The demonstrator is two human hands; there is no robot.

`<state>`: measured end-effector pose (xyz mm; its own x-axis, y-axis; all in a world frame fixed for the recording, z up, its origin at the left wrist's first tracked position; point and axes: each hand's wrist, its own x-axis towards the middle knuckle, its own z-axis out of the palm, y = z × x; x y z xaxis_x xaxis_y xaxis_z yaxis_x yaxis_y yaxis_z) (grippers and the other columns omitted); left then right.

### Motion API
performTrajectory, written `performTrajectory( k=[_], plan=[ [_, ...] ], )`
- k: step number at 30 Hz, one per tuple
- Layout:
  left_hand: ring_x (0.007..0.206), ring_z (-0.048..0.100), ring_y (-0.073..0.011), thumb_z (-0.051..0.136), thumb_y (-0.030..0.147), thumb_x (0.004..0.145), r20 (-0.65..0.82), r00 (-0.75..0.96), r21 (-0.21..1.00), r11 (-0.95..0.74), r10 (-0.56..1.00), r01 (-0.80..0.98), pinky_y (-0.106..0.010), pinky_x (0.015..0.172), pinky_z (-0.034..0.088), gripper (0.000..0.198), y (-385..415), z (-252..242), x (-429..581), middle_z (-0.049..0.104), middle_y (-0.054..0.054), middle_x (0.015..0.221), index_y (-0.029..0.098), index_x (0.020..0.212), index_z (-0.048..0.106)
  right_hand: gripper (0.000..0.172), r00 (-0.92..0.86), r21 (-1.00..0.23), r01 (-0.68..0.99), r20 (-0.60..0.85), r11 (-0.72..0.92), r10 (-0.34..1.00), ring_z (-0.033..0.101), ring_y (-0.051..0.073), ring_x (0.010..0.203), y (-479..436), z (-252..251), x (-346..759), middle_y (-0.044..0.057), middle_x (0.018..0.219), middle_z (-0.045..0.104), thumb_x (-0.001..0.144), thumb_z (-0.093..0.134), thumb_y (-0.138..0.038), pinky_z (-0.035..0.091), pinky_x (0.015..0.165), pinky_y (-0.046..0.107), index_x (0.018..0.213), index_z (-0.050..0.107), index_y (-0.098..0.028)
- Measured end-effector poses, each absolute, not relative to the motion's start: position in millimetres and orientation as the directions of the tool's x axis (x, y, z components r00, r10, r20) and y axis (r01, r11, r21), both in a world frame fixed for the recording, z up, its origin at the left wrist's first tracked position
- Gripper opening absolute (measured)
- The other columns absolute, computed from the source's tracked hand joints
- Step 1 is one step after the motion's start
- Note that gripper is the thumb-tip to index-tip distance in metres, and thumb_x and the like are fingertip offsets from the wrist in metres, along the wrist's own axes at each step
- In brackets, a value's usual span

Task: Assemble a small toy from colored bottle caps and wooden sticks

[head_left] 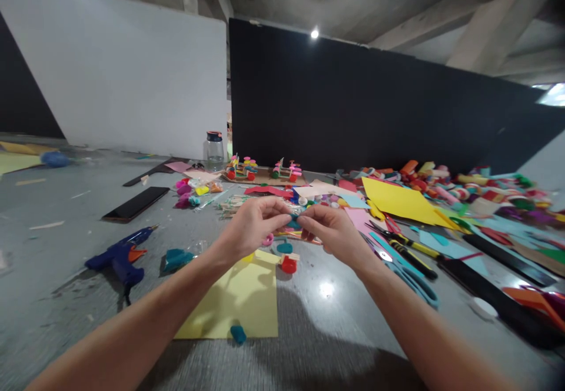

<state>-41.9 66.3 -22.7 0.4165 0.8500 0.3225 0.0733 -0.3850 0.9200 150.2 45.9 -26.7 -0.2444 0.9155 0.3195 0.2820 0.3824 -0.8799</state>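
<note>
Over the middle of the table, my left hand [256, 225] and my right hand [334, 232] meet, fingertips pinched on a small piece of teal modelling clay [294, 221]. Fingers partly cover its shape. Below them lies a pale yellow sheet of paper [229, 305] with a teal clay lump [238, 335] at its near edge. Close under my hands are a red piece [289, 264], another teal bit [285, 247] and a pink ring [268, 239]. More teal clay [176, 259] sits by clear wrapping, left of my left forearm.
A blue hot glue gun [121, 257] and a black phone-like slab [136, 204] lie left. Scissors [412, 279], pliers [408, 252] and a yellow sheet [399, 201] are on the right. Two small colourful models [242, 169] and a clear bottle [215, 148] stand at the back.
</note>
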Motion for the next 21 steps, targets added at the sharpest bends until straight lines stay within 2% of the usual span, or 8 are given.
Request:
performTrajectory(
  k=[3, 9, 15, 21],
  plan=[
    [0.071, 0.066, -0.0148, 0.068, 0.03, 0.082, 0.338, 0.404, 0.905, -0.411, 0.85, 0.108, -0.025, 0.065, 0.051, 0.015, 67.0, -22.8, -43.7, 0.07, -0.003, 0.078, 0.015, 0.085, 0.068, 0.024, -0.255, -0.876, 0.292, 0.316, 0.384, 0.914, 0.056, 0.011, 0.06, 46.9, -27.3, 150.4, -0.001, 0.067, 0.062, 0.085, 0.064, -0.042, 0.047, 0.057, 0.025, 0.076, 0.062, -0.019],
    [0.083, 0.068, -0.0174, 0.07, 0.032, 0.082, 0.328, 0.429, 0.899, -0.418, 0.841, 0.131, -0.028, 0.073, 0.054, 0.022, 65.0, -21.9, -43.9, 0.072, -0.005, 0.089, 0.016, 0.096, 0.067, 0.027, -0.27, -0.875, 0.301, 0.304, 0.38, 0.914, 0.055, 0.011, 0.06, 48.5, -26.5, 152.8, -0.001, 0.063, 0.061, 0.085, 0.064, -0.04, 0.045, 0.057, 0.024, 0.07, 0.059, -0.019],
    [0.065, 0.061, -0.0123, 0.069, 0.028, 0.081, 0.279, 0.442, 0.929, -0.356, 0.853, 0.099, -0.023, 0.059, 0.048, 0.014, 66.3, -26.5, -40.0, 0.065, 0.0, 0.073, 0.016, 0.081, 0.061, 0.023, -0.296, -0.82, 0.386, 0.324, 0.423, 0.899, 0.055, 0.011, 0.061, 47.7, -28.6, 153.1, -0.001, 0.066, 0.061, 0.088, 0.062, -0.038, 0.044, 0.057, 0.025, 0.074, 0.062, -0.019],
    [0.071, 0.062, -0.0123, 0.069, 0.026, 0.081, 0.295, 0.444, 0.933, -0.355, 0.846, 0.057, -0.024, 0.065, 0.048, 0.017, 67.9, -26.9, -41.3, 0.067, 0.0, 0.077, 0.016, 0.093, 0.062, 0.02, -0.272, -0.813, 0.392, 0.344, 0.43, 0.899, 0.057, 0.012, 0.062, 48.5, -29.5, 152.7, -0.001, 0.066, 0.063, 0.086, 0.063, -0.036, 0.045, 0.058, 0.025, 0.076, 0.064, -0.019]
  ],
)
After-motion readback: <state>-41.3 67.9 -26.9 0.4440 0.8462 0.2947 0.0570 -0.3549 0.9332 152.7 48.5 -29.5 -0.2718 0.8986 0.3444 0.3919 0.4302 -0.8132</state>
